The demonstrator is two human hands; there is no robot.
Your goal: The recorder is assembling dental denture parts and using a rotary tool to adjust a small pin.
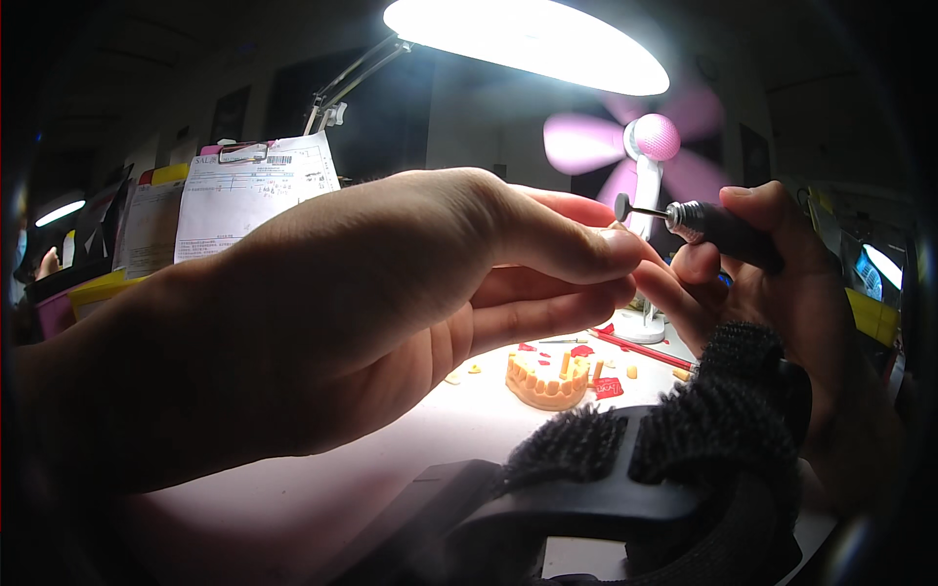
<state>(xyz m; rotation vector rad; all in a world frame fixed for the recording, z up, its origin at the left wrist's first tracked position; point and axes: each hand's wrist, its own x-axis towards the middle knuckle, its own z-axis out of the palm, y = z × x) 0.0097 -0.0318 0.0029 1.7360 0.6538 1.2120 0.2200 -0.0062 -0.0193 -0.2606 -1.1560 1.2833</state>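
My left hand [430,254] reaches across from the left, its thumb and fingertips pinched together beside a small grey grinding disc [622,207]. Whatever sits in that pinch is too small or hidden to make out. The disc is on the shank of a dark rotary handpiece [735,236] with a ribbed metal collar. My right hand [787,283] wraps round the handpiece, its lower fingers close to my left fingertips. Below the hands, a tan dental model [547,388] with a ring of teeth stands on the white table [391,498].
Around the model lie small red scraps [608,389], pale crumbs and a red pencil [633,349]. Behind stands a spinning pink fan [657,137]. A bright lamp [528,41] hangs overhead. Clipped papers [244,205] stand at the left. A black bristly strap [674,449] fills the near right.
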